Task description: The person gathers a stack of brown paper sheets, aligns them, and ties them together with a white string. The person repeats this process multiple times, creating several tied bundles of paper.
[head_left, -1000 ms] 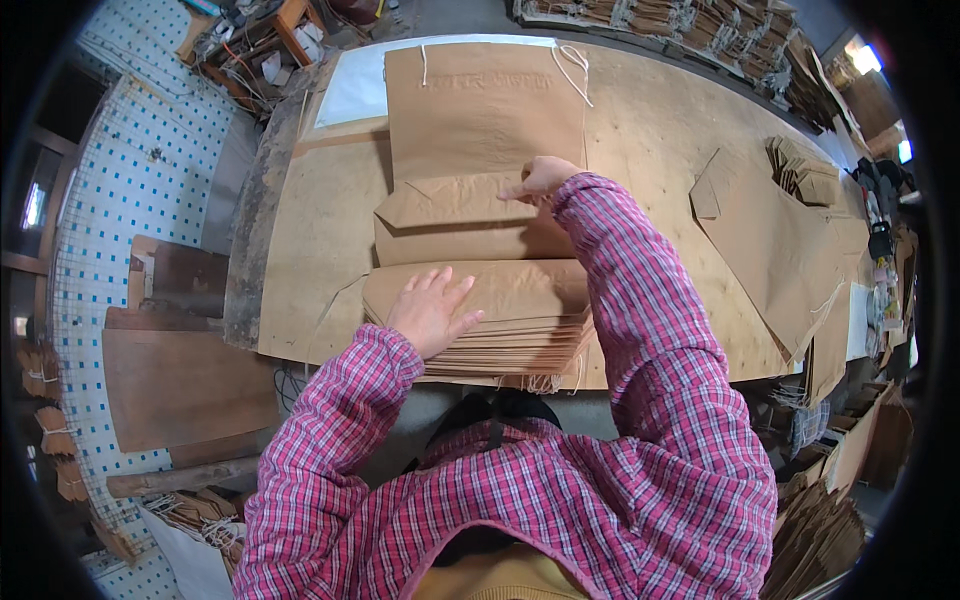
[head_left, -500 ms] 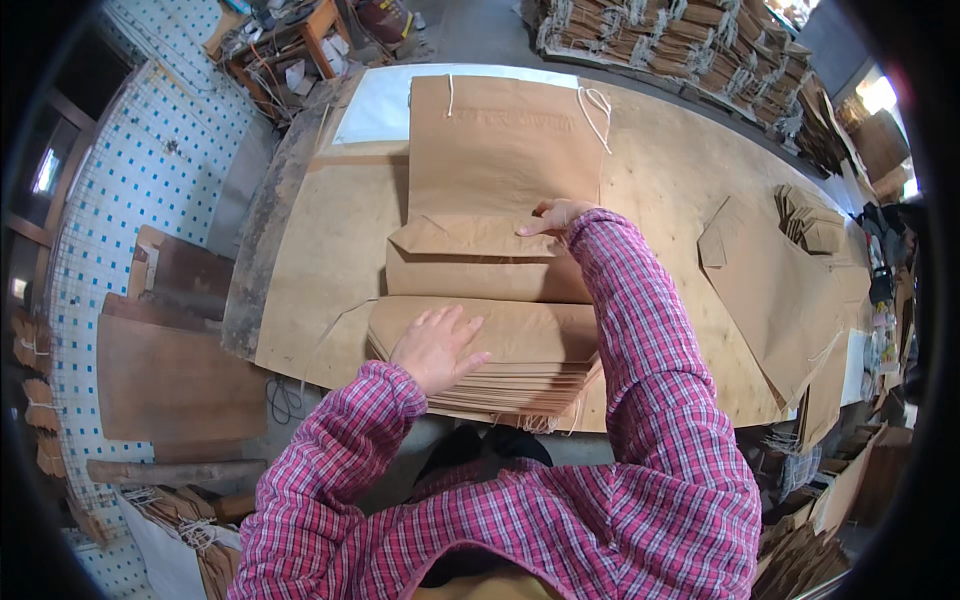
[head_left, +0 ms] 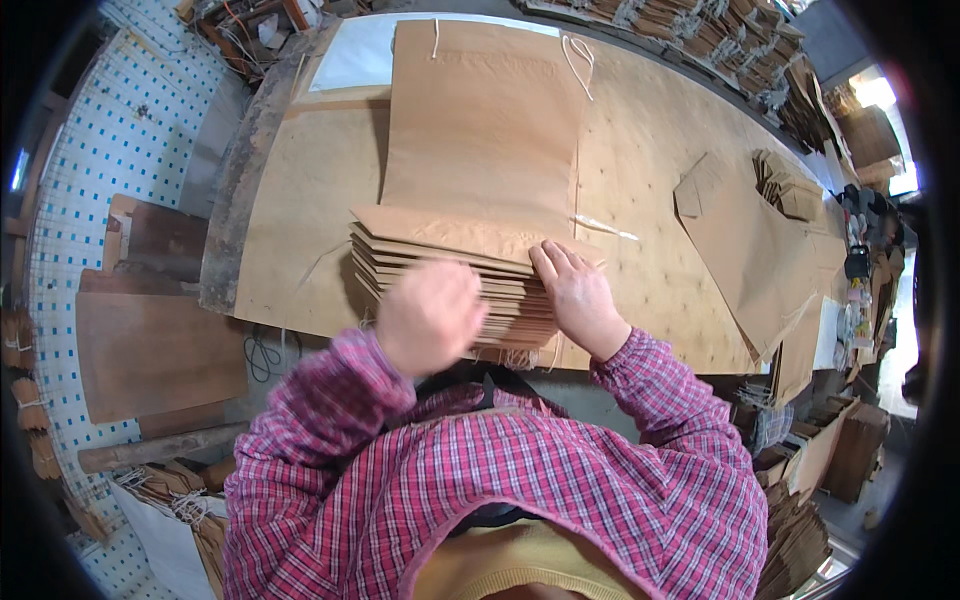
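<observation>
A thick stack of brown paper bags [head_left: 455, 285] with folded ends lies at the table's near edge. The topmost bag [head_left: 485, 120] stretches away from me over the table, with white cord handles [head_left: 577, 70] at its far end. Its near end, with a folded flap, rests on the stack. My right hand [head_left: 585, 305] lies on the right side of that flap, fingers stretched forward over the edge. Above the left front of the stack is my left hand [head_left: 430, 315], smeared by motion, its fingers seemingly curled. Whether it touches the bags is hidden.
Flat brown bags [head_left: 755, 265] lie on the right of the wooden table [head_left: 310, 210]. A white sheet [head_left: 355, 55] shows under the far bag. Bundled bags [head_left: 690, 40] are heaped beyond the table. Brown boards [head_left: 160, 345] stand at the left, beside a blue-dotted surface [head_left: 90, 190].
The topmost bag's folded end has come toward me onto the stack. My right hand has drawn back from the far fold to the stack; my left hand has lifted off and blurs.
</observation>
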`<state>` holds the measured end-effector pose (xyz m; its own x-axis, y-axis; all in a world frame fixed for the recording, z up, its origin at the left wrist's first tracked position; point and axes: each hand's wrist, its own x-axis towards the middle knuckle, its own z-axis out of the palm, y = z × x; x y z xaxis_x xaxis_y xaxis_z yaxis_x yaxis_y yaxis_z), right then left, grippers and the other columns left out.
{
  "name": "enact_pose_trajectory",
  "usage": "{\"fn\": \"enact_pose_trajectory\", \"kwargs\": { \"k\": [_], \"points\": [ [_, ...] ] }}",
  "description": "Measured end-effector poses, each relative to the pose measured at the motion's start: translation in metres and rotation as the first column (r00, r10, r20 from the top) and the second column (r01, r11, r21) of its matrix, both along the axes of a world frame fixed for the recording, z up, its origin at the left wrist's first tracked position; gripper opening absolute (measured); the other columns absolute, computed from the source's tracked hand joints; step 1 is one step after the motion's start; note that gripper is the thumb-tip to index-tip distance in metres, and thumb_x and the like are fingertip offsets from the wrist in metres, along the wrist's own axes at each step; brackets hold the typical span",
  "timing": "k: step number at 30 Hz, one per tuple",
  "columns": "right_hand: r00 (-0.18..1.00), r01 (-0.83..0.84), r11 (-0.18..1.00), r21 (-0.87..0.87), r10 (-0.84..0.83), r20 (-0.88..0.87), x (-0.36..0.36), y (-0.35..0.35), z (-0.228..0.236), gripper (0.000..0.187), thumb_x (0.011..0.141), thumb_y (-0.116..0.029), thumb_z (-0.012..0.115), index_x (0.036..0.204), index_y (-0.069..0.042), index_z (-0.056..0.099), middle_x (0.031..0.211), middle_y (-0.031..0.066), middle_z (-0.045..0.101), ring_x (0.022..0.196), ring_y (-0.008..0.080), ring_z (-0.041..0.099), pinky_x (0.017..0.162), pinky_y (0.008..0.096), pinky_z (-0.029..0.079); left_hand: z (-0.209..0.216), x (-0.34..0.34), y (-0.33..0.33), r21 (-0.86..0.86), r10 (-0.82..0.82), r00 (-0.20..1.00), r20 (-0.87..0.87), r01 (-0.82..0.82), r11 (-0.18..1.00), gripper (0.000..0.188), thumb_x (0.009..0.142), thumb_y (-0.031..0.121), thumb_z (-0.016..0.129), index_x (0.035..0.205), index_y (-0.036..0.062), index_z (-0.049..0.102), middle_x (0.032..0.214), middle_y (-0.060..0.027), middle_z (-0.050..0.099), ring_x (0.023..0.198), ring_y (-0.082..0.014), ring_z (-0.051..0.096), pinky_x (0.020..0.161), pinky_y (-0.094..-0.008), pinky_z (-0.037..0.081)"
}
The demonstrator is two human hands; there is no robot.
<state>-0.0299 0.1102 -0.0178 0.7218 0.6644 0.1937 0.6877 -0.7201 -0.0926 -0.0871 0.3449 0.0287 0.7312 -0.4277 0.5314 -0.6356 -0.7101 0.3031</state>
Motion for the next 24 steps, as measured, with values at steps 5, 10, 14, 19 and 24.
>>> {"fn": "enact_pose_trajectory", "kwargs": {
  "k": [5,10,14,19,24],
  "points": [
    [0.985,0.075,0.995,-0.073,-0.085,-0.148,-0.011,-0.007,0.006,0.039,0.089,-0.017,0.052,0.121,0.006,0.051,0.116,0.0233,0.057,0.113,0.0363,0.055,0.096,0.0426,0.046,-0.022,0.063,0.029,0.614,0.571,0.62,-0.538,-0.177,0.77,0.075,0.095,0.062,0.042,0.149,0.0092,0.035,0.153,-0.0228,0.031,0.144,-0.0373,0.027,0.116,-0.0574,0.018],
    [0.946,-0.09,0.992,-0.092,0.056,-0.318,-0.013,0.08,-0.009,0.049,0.095,-0.038,0.048,0.129,-0.003,0.055,0.131,0.0202,0.053,0.126,0.034,0.048,0.109,0.0462,0.033,-0.107,0.017,0.034,0.582,0.542,0.655,-0.527,-0.186,0.792,0.067,0.098,0.052,0.039,0.153,0.0143,0.028,0.153,-0.0255,0.029,0.143,-0.0405,0.025,0.116,-0.0588,0.016],
    [0.971,0.042,0.999,-0.005,-0.042,-0.237,-0.026,0.101,-0.042,0.056,0.095,-0.048,0.046,0.134,-0.009,0.053,0.139,0.0201,0.049,0.133,0.0368,0.041,0.113,0.0516,0.024,-0.132,-0.001,0.041,0.555,0.544,0.666,-0.51,-0.227,0.8,0.063,0.099,0.047,0.038,0.154,0.0191,0.025,0.155,-0.0236,0.025,0.144,-0.0423,0.024,0.115,-0.0603,0.015],
    [0.659,0.537,0.765,-0.355,-0.643,-0.389,0.007,0.036,-0.056,0.066,0.092,-0.059,0.038,0.135,-0.011,0.052,0.14,0.0207,0.047,0.134,0.0411,0.038,0.109,0.0631,0.022,-0.137,0.051,0.076,0.542,0.62,0.196,-0.76,-0.335,0.771,0.073,0.097,0.06,0.034,0.155,0.0181,0.021,0.155,-0.022,0.028,0.142,-0.0428,0.027,0.116,-0.0553,0.021],
    [0.525,0.732,0.672,-0.117,-0.664,-0.532,0.003,-0.01,-0.082,0.062,0.095,-0.052,0.041,0.142,-0.012,0.042,0.127,0.03,0.054,0.113,0.0457,0.055,0.096,0.0501,0.045,-0.158,0.043,0.087,0.522,0.681,0.301,-0.667,-0.463,0.716,0.071,0.098,0.057,0.035,0.153,0.014,0.024,0.139,-0.0347,0.041,0.126,-0.0439,0.049,0.104,-0.0473,0.043]
  ]
}}
